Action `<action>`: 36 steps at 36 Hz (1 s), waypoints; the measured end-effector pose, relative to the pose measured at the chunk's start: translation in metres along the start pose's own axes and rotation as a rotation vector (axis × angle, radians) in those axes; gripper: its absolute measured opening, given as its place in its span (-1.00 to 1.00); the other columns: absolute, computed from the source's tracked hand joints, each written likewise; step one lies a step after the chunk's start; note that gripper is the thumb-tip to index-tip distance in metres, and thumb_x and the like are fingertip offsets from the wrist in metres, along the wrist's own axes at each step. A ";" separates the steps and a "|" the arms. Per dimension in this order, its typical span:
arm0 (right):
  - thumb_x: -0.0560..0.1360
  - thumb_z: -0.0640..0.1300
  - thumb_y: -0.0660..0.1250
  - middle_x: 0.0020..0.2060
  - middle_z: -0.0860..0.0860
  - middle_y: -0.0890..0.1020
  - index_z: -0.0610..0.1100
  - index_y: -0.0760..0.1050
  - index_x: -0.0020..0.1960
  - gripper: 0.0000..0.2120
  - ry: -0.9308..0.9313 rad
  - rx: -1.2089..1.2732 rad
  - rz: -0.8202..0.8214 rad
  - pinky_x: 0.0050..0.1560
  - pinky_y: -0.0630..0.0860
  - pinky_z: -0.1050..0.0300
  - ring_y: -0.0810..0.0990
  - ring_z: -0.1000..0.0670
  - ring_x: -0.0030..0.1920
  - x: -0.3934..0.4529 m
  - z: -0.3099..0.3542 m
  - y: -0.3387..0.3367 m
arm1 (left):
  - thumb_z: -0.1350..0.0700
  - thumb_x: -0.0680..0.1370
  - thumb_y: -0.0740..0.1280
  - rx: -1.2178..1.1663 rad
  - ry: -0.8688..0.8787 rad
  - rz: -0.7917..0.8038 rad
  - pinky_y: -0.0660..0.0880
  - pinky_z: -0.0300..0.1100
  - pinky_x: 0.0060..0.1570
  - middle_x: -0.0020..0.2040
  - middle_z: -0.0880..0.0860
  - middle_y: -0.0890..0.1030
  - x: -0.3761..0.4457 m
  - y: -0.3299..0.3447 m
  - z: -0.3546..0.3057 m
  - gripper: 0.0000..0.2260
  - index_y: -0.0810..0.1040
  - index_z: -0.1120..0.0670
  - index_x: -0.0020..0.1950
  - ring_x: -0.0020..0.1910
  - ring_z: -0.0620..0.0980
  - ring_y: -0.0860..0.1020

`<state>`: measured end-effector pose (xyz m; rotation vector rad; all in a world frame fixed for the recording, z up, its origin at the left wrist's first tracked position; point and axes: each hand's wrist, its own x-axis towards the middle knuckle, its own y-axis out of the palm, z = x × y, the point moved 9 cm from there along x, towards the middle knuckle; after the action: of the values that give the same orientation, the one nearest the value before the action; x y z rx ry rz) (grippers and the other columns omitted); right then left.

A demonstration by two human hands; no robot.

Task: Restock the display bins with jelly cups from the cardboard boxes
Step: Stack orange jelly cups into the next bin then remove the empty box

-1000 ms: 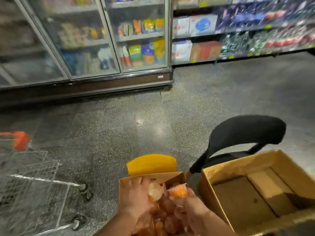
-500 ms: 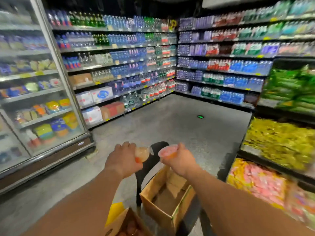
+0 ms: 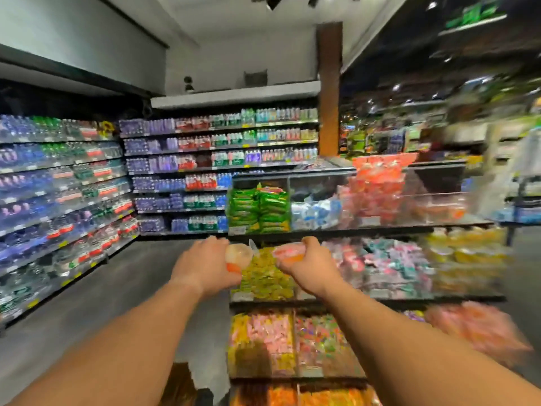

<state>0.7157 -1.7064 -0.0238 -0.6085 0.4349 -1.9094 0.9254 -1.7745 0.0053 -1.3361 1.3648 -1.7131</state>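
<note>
Both arms out, raised toward the tiered display bins (image 3: 330, 303). Left hand (image 3: 205, 263) curled round a pale jelly cup (image 3: 238, 257), orange at its base, held tilted. Right hand (image 3: 307, 263) gripping a second jelly cup (image 3: 288, 254), pinkish lid up, orange below. Cups near each other, not touching, in the air before the middle tier, right over the yellow-green sweets (image 3: 263, 273). Green packets (image 3: 257, 209) stacked in the top tier behind. Pink and mixed candies (image 3: 269, 332) in the lower bins. Bottled drinks shelves (image 3: 181, 165) lining the far wall. Right side heavily blurred.
</note>
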 end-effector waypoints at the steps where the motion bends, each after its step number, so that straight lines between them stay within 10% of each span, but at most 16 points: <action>1: 0.42 0.14 0.51 0.32 -0.17 0.55 -0.18 0.32 0.45 -0.24 0.018 -0.012 -0.022 0.12 0.43 0.10 0.52 -0.19 0.31 0.000 -0.012 -0.026 | -0.22 0.33 0.39 -0.021 0.030 -0.005 0.52 -0.03 -0.04 -0.01 -0.01 0.51 0.008 -0.004 -0.027 -0.64 0.45 -0.07 -0.01 0.11 0.11 0.55; 17: 0.41 0.09 0.52 0.22 -0.11 0.58 -0.13 0.30 0.44 -0.27 0.208 -0.080 -0.333 -0.02 0.42 0.11 0.56 -0.14 0.14 0.017 -0.198 -0.381 | -0.21 0.38 0.40 -0.123 0.372 -0.021 0.46 -0.06 -0.12 0.06 0.01 0.50 0.101 -0.010 -0.433 -0.63 0.46 -0.04 0.05 0.12 0.11 0.53; 36: 0.36 0.16 0.50 0.23 -0.11 0.56 -0.15 0.36 0.37 -0.29 0.281 -0.121 -0.334 0.15 0.50 0.00 0.55 -0.14 0.19 0.173 -0.354 -0.508 | -0.24 0.38 0.39 -0.124 0.414 0.063 0.50 0.03 0.17 0.22 0.01 0.48 0.264 0.081 -0.629 -0.47 0.45 -0.03 0.26 0.28 0.11 0.45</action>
<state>0.0755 -1.6549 0.0087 -0.5151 0.6653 -2.3139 0.2394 -1.7988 0.0339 -1.0195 1.7448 -1.9617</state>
